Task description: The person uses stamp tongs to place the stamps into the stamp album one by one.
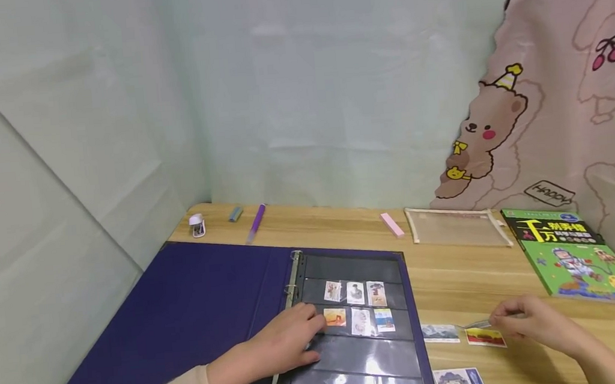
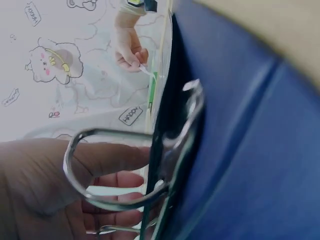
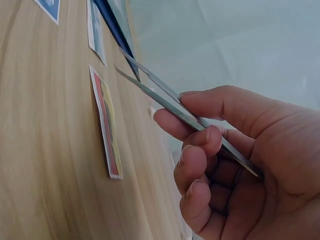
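Note:
My right hand [image 1: 534, 322] holds metal tweezers [image 3: 170, 102] between thumb and fingers, the tips apart with nothing between them. Just under those tips on the table lie a red-and-yellow stamp [image 1: 486, 337] and a grey mountain stamp [image 1: 440, 333]. A third stamp [image 1: 459, 380], with a building on it, is nearer the front. My left hand [image 1: 283, 338] rests on the inner edge of a black pocket page [image 1: 353, 360] beside the metal rings [image 2: 107, 131] of an open blue stamp album [image 1: 203, 309]. Two rows of stamps [image 1: 355, 292] sit in the page's pockets.
Along the back of the table are a small white device [image 1: 197, 225], a grey-blue block [image 1: 236, 214], a purple pen [image 1: 256, 222] and a pink bar [image 1: 392, 225]. A mesh zip pouch [image 1: 456, 227] and a green book [image 1: 578, 258] lie at the right, by the draped wall.

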`<state>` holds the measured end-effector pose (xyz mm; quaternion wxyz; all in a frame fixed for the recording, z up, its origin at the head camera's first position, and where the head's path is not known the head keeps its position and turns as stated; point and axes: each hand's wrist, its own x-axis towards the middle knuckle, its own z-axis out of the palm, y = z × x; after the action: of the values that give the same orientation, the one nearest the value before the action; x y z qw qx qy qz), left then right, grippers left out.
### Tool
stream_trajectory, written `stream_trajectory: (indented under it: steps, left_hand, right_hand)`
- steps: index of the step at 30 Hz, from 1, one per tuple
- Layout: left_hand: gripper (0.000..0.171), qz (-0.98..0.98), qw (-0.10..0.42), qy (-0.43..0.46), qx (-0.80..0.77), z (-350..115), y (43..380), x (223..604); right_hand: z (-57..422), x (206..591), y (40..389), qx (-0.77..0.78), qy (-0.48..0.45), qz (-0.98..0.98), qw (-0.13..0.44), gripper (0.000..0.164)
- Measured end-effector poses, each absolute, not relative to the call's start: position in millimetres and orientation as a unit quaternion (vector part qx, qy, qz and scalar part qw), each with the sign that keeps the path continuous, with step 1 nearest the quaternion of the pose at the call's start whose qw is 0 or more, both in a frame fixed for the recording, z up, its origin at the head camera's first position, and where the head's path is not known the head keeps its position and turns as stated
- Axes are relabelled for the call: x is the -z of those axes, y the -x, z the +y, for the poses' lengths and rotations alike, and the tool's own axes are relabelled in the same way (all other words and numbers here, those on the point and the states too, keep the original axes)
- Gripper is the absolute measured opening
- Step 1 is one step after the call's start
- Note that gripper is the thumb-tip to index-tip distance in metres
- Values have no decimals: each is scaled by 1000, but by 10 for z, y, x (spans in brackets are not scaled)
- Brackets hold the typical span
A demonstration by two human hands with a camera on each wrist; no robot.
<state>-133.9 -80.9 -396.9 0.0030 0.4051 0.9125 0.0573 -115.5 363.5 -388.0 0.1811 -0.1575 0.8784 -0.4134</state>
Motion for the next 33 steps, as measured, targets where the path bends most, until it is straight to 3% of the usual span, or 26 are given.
stream_trajectory:
  steps: [6,33]
  left_hand:
    - [30,915,-23,-399,-54,-844,1285,4022]
    - [24,904,-39,-415,-95,-868,1324,4084]
  right_hand:
    - [3686,3897,1140,409,142,880,194,25]
    - [3614,3958,1171,449,189,852,190,21]
